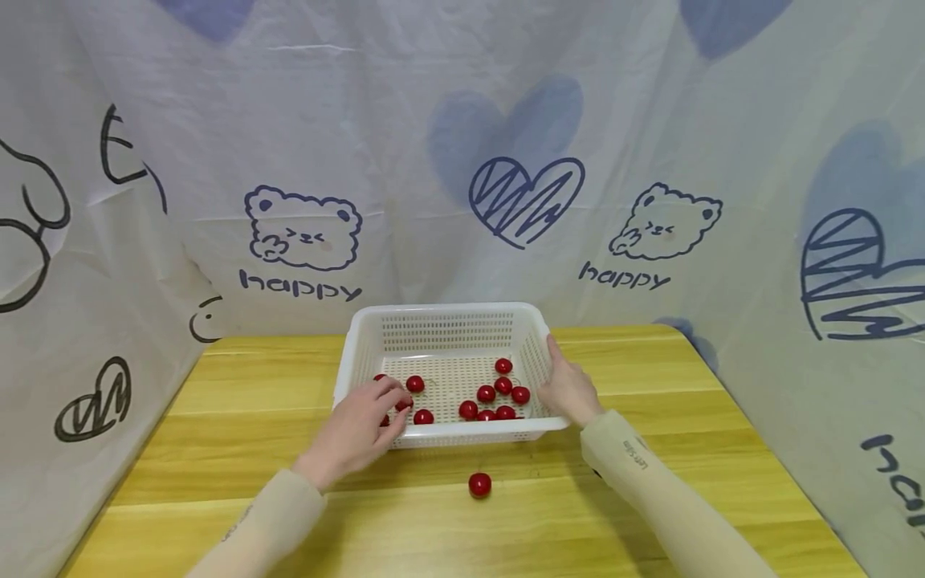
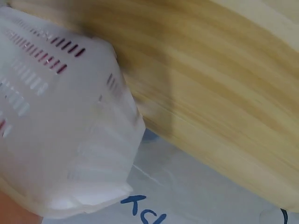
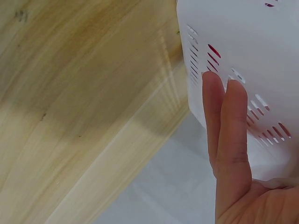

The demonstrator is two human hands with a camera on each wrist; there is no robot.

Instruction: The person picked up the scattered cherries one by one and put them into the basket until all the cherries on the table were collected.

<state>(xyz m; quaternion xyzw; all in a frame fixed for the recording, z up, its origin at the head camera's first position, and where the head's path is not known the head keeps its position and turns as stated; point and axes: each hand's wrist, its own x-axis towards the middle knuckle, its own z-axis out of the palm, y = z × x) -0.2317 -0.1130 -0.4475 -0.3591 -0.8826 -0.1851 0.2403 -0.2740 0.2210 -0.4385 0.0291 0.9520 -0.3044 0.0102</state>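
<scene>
A white plastic basket (image 1: 462, 437) with slotted walls stands on the wooden table, holding several red cherries (image 1: 486, 394). My left hand (image 1: 354, 429) reaches over its front left corner, fingers bent and thumb apart. Between thumb and fingertips shows a cherry (image 1: 403, 404); whether they pinch it is unclear, and the left wrist view shows mainly the basket's outer wall (image 2: 88, 135). At the right side, my right hand (image 1: 571, 391) holds the basket rim. Its fingers (image 3: 232, 126) lie straight along the outer wall in the right wrist view. One cherry (image 1: 480, 485) sits on the table in front.
The yellow wooden table (image 1: 636, 514) extends around the basket on both sides and in front. Behind it and at both sides hangs a pale cloth (image 1: 412, 241) with hearts, bears and lettering. The basket stands close to the back cloth.
</scene>
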